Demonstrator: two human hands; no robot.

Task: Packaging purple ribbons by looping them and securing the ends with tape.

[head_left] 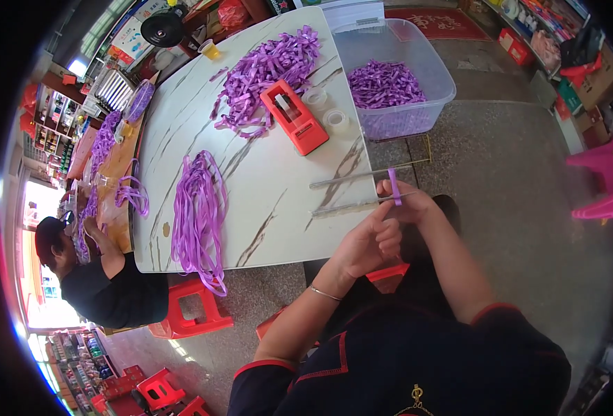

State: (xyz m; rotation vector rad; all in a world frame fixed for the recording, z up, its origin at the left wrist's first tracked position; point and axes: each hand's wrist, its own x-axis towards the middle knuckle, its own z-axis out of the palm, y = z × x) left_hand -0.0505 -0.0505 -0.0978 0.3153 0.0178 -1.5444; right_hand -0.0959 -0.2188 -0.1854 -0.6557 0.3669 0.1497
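Observation:
A short loop of purple ribbon spans two thin metal rods that jut out past the table's right edge. My left hand is closed, its fingers curled and its fingertips pinching at the ribbon's lower end. Just behind the ribbon, my right hand is also closed on it, with some fingertips hidden. The upper rod and the lower rod lie roughly parallel on the marbled white table. Long purple ribbon strands hang over its front edge at the left.
A red tape dispenser stands beside a heap of folded purple ribbons. Two small clear cups sit near it. A clear plastic tub of ribbon pieces is beyond the right edge. Another person works at the left near a red stool.

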